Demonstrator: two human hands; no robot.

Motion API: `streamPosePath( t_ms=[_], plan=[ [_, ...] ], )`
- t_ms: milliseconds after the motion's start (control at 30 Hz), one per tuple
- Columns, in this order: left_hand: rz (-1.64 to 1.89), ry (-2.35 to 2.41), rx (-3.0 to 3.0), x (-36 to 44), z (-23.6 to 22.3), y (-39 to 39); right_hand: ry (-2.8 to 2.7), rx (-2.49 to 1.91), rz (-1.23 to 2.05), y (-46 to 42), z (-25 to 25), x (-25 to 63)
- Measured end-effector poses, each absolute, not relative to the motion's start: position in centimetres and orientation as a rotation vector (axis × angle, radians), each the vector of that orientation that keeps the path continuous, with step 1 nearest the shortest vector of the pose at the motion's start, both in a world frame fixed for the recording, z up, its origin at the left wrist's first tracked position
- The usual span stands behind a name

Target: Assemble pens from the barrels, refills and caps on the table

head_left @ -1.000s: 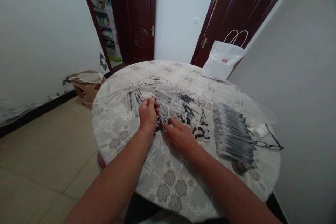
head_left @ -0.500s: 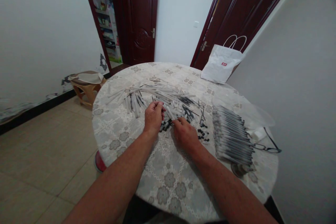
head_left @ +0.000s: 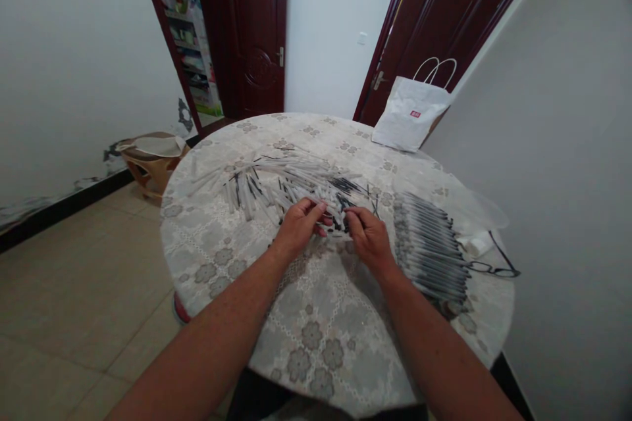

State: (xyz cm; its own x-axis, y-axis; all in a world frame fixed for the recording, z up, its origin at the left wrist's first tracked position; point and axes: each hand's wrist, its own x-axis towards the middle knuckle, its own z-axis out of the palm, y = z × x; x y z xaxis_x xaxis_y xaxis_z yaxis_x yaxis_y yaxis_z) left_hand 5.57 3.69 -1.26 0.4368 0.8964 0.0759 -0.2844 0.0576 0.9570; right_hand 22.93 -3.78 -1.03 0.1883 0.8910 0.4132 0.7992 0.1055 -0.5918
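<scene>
My left hand is over the near edge of the loose pen parts, thumb and fingers pinched together. What it holds is too small to make out. To its right, a short gap away, my right hand is also closed in a pinch, and its fingertips hide whatever is in them. Around the fingers lie white pen barrels, thin black refills and small black and pale pieces, partly covered by the hands. Right of my right hand, assembled-looking pens lie side by side in a dense stack.
The parts lie on a round table with a flowered cloth. A white paper bag stands at the back right. Glasses and a small white roll lie beyond the pen stack. A wooden stool stands left of the table.
Both hands have shifted right relative to the table. My right hand has lifted off the small black pieces, and its pinch has moved up and away from them. The view has tilted slightly.
</scene>
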Motion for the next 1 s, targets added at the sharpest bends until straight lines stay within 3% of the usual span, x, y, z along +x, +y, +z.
streamPosePath(
  t_ms=[133,333,1000],
  plan=[
    [1.104,0.749,1.04,5.6,-1.3,4.4,-1.544,-1.958,-0.119,-3.2,-0.8,25.9],
    [1.092,0.775,1.016,5.8,-1.2,4.3,-1.65,-2.493,-0.134,-3.2,-1.1,27.6],
    [1.075,0.769,1.137,5.8,-1.5,3.9,-1.795,-2.648,-0.107,-3.1,-1.5,25.2]
  ],
)
